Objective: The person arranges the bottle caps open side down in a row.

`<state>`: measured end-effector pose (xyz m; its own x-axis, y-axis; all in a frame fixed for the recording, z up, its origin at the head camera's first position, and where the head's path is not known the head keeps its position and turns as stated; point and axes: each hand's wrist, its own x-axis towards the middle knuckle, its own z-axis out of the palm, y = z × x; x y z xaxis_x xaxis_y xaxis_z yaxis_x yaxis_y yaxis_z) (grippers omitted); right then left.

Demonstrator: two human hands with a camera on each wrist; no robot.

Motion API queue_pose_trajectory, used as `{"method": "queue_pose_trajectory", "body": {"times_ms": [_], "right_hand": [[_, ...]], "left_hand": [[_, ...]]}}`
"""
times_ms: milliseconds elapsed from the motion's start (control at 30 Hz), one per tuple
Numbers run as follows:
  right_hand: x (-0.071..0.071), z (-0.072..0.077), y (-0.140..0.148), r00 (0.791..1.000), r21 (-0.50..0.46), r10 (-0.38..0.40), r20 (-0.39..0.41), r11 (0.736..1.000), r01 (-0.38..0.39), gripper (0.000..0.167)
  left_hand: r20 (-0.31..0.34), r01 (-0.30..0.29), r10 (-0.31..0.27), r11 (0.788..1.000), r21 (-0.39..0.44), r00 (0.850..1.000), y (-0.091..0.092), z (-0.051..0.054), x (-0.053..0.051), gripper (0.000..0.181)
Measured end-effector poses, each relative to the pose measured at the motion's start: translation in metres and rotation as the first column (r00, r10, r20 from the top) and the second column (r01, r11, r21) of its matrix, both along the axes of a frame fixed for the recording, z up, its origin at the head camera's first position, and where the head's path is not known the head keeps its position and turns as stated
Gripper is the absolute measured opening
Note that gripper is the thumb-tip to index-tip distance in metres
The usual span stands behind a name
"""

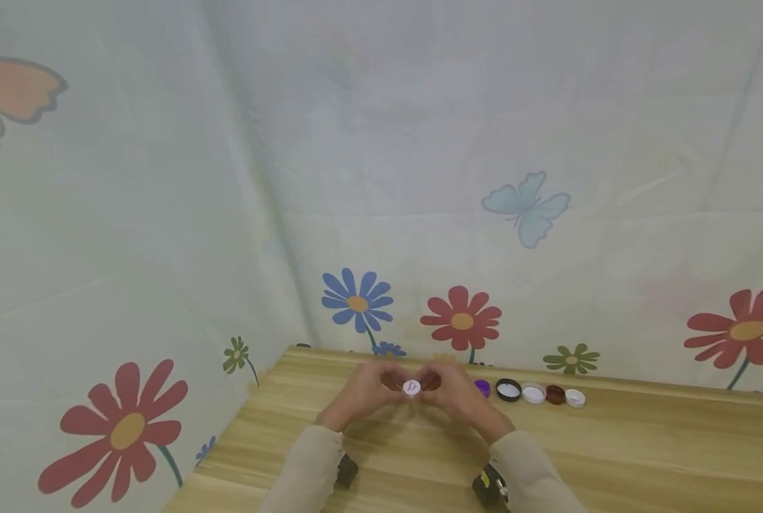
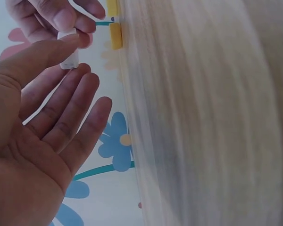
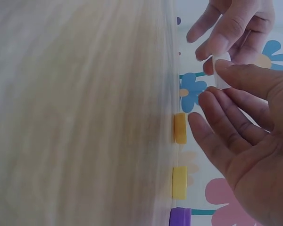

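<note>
Between both hands, above the table's far part, is a small round white cap [image 1: 411, 387] with a pinkish-red mark on its face. My left hand [image 1: 367, 390] pinches it from one side with thumb and fingertips. From the other side my right hand [image 1: 453, 390] pinches it too. Edge-on, the white cap [image 2: 70, 60] shows between the fingertips in the left wrist view, where the left hand's [image 2: 47, 117] other fingers are spread. The same white cap [image 3: 221, 70] appears in the right wrist view, with the right hand's [image 3: 245, 136] remaining fingers loosely extended.
On the wooden table [image 1: 644, 449], a row runs rightward: purple cap [image 1: 481, 387], black cap [image 1: 508, 390], white cap [image 1: 534, 393], brown cap [image 1: 555, 395], another white cap [image 1: 575, 398]. Orange cap [image 3: 180, 128] and yellow cap [image 3: 179, 182] show in the right wrist view. A flowered cloth [image 1: 407, 235] hangs behind.
</note>
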<state>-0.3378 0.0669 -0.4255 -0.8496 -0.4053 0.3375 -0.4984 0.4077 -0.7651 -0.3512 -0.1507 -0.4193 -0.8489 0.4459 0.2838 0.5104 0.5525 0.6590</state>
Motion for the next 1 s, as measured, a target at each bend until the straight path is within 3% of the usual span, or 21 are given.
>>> {"method": "queue_pose_trajectory", "body": {"times_ms": [300,600,1000], "right_hand": [[0.0026,0.0008,-0.0014,0.996,0.063,-0.023,0.081,0.998,0.018,0.020],[-0.0015,-0.0060,-0.0006,0.995,0.044,0.034,0.098,0.998,-0.038,0.018],[0.0037,-0.0079,-0.0052,0.993,0.058,0.013,0.121,0.998,-0.020,0.016]], "left_hand": [[0.054,0.023,-0.022,1.000,-0.015,0.998,-0.0010,-0.0028,0.0003,0.023],[0.105,0.017,-0.012,0.999,-0.052,0.994,-0.0022,-0.0045,0.0000,0.022],[0.138,0.022,-0.012,0.997,-0.077,0.990,0.0007,-0.0031,0.0051,0.017]]}}
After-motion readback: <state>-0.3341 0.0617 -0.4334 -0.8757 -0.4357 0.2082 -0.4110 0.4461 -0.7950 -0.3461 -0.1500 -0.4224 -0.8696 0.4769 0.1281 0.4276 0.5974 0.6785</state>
